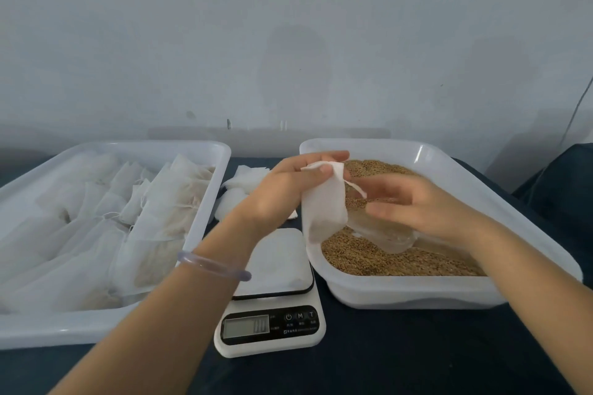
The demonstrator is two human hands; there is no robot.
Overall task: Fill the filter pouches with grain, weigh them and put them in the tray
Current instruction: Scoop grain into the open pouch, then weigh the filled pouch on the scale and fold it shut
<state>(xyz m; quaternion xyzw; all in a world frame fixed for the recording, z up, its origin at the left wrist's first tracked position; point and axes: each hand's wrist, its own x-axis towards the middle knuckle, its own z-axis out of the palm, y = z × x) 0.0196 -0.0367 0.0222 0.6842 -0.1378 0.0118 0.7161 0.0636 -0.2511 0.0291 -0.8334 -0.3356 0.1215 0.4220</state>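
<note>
Seen from my head, my left hand point(282, 189) has its thumb and fingers clamped on the mouth of a white filter pouch point(324, 208), which hangs over the left edge of the grain tray point(449, 170). My right hand point(417, 202) is just beside the pouch, above the grain point(385, 256), fingers loosely curved over a clear scoop point(382, 231); I cannot tell whether they grip it. The scale point(272, 324) stands on the counter point(385, 362) between this tray and the pouch tray point(205, 151).

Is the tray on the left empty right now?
No, the tray on the left holds many white filter pouches lying side by side across it.
</note>
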